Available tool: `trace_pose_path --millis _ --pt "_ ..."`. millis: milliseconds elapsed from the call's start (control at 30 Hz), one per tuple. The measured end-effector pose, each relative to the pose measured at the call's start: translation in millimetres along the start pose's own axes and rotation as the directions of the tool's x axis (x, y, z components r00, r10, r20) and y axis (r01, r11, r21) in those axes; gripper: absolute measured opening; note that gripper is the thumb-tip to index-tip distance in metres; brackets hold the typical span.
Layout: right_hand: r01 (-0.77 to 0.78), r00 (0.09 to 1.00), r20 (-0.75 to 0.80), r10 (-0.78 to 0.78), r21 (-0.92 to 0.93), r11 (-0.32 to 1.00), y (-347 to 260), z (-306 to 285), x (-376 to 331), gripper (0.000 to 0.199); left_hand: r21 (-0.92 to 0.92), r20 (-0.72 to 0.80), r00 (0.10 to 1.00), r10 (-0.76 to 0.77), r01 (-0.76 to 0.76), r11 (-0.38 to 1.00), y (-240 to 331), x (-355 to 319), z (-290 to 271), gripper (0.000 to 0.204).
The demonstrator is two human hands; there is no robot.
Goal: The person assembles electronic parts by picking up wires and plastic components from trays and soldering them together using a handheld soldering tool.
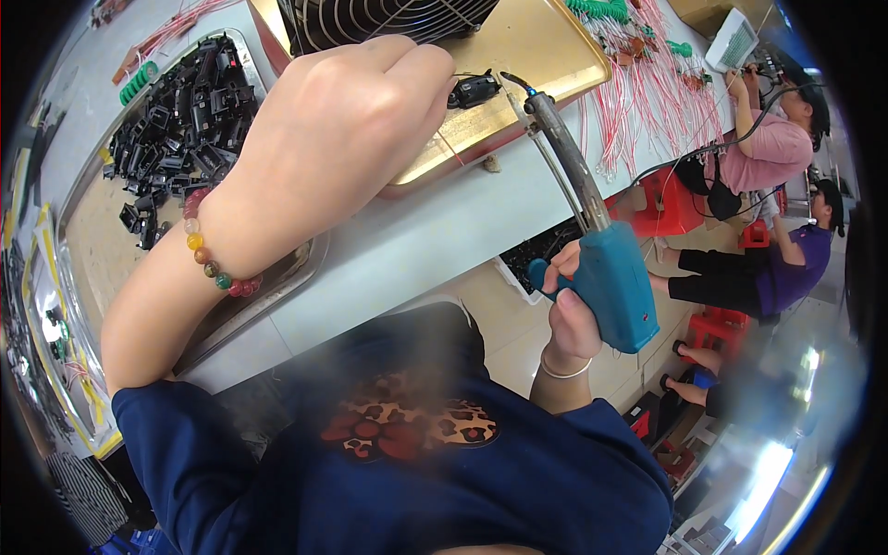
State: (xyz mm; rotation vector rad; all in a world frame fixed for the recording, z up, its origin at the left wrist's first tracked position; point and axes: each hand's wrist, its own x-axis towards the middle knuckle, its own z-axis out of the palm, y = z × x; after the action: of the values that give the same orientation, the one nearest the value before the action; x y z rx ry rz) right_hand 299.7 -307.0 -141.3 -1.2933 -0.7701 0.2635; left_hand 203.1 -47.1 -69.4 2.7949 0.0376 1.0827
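Grey bench [435,231] carried a gold tray [546,55], a steel tray [92,250] of black plastic parts [185,120], and red wires [647,102] beyond. On the gold tray lay a small black part [476,90], just off the left hand's fingertips. The left hand [342,129] was arched over the tray, fingers curled down as if pinning something I could not see. The right hand [569,314] gripped a blue soldering gun [606,268], tip raised toward the part. Risk: the hot tip stood near the fingers; a slip could burn them.
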Motion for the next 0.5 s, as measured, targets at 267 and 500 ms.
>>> trace_pose_path --millis 267,500 --pt "-0.016 0.998 0.058 0.018 -0.041 0.999 3 -9 1 0.050 -0.003 0.014 1.000 0.007 -0.006 1.000 0 -1 1 0.008" --pt "-0.075 0.997 0.025 0.075 0.014 0.997 -1 -4 0 0.049 -0.023 0.018 1.000 -0.002 0.003 1.000 -1 -1 0 0.009"
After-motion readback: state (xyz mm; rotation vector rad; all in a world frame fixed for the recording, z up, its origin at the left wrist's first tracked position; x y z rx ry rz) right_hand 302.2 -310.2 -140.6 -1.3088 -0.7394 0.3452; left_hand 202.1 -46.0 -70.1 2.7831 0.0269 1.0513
